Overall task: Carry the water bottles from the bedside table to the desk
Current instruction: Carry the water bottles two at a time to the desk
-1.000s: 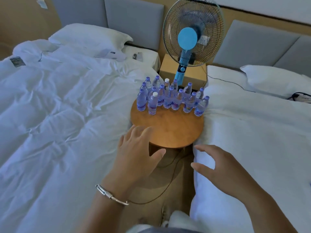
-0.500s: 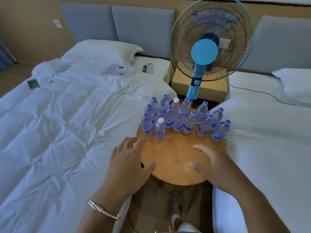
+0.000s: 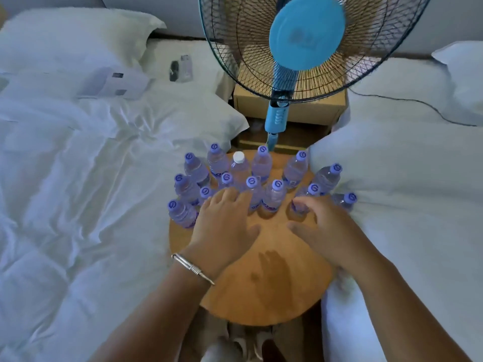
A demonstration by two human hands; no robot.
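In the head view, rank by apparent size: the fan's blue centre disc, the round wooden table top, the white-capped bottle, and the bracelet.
1. Round wooden table top, clearly largest.
2. Fan's blue centre disc.
3. White-capped bottle and bracelet: look similar in extent, and the bracelet is nearer the camera, so unranked.

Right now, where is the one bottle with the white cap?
The white-capped bottle stands in the back row on the round table, between two purple-capped bottles, just left of the fan pole.

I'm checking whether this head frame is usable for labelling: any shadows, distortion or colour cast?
Head view: a hand-shaped shadow falls on the round table below the left hand; wide-angle bending bows the fan; a bluish cast tints the bedding; the water bottles stay readable.
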